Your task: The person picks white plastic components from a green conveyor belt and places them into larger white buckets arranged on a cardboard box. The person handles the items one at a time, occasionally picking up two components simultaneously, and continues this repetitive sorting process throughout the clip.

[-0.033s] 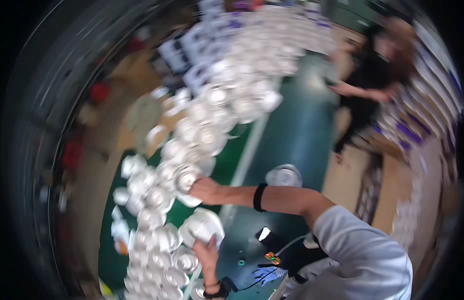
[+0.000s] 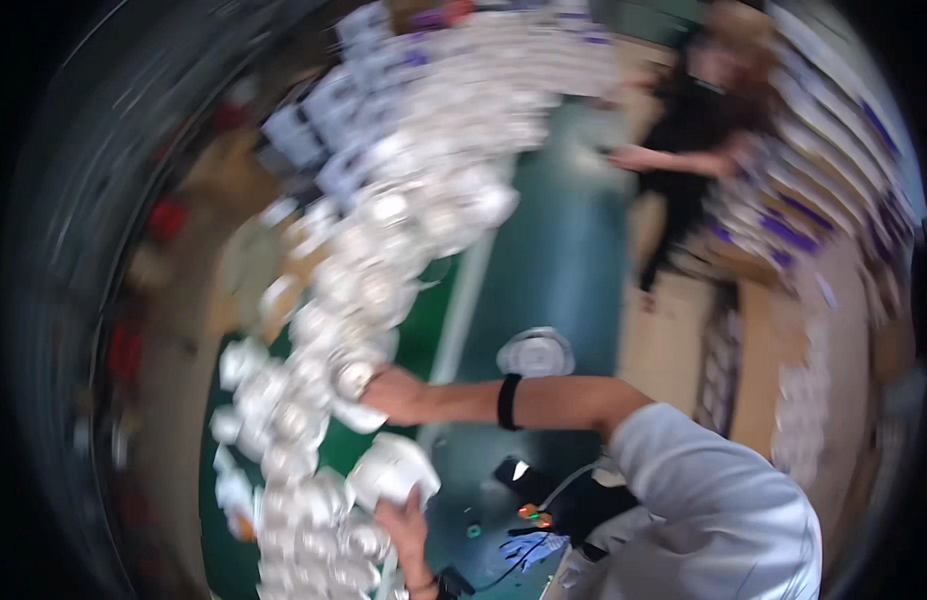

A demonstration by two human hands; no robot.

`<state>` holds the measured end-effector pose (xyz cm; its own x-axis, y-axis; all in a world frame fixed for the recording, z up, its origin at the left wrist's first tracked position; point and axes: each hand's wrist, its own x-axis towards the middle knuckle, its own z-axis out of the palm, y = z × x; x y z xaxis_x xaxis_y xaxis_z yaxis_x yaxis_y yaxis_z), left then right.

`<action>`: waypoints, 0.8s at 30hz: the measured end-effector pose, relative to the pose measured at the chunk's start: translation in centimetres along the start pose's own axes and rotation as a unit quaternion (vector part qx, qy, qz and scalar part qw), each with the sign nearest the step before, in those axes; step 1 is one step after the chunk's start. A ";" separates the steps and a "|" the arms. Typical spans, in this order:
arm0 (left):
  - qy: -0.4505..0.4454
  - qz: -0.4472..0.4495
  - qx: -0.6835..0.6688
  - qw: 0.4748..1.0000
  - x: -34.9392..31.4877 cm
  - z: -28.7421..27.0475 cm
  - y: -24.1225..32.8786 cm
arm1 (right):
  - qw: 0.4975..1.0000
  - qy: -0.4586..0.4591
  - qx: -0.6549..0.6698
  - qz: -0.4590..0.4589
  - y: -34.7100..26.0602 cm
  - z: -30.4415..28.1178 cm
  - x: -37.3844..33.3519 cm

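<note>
White round fittings, piled in a long blurred band from lower left of the frame up toward upper centre, on green desk. One white fitting, lower centre of the frame, gripped from below by left hand, fingers curled round its underside, just beside the pile's lower end. Right hand, centre of the frame, closed round a small round silvery-white piece at the pile's edge; exact grip blurred, fingers bent inward. Black band round the right wrist, forearm stretching to the right into a light grey sleeve at lower right.

Single round clear-white fitting lying apart on the dark teal surface, just above the right forearm. White strip running up the desk between green and teal parts. Small dark items with cables and tiny orange and green lights below the forearm, lower centre.

Flat white and purple boxes at upper left of the pile. Another person in dark clothes at upper right, one arm reaching leftward. Stacked cardboard and purple-marked boxes along the right edge. Everything heavily smeared by motion.
</note>
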<state>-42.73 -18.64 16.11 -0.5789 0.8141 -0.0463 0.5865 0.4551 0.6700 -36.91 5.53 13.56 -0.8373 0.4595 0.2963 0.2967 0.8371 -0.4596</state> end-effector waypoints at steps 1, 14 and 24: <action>0.023 -0.009 0.075 0.997 -1.3 1.2 -1.6 | 0.998 -0.018 0.023 0.055 0.5 -2.6 -3.1; -0.584 0.156 -0.133 0.786 -17.4 26.3 32.1 | 0.559 0.311 0.090 0.763 -2.8 -18.2 -73.6; -0.680 0.642 0.161 0.316 -50.8 61.7 38.2 | 0.244 0.306 0.041 0.919 -13.5 -3.9 -103.5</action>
<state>44.02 -20.34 -1.63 0.9033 -0.2947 -0.3117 -0.0022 -0.7298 0.6836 47.57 -52.18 -7.66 0.9097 0.0156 -0.4151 -0.1183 -0.9482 -0.2948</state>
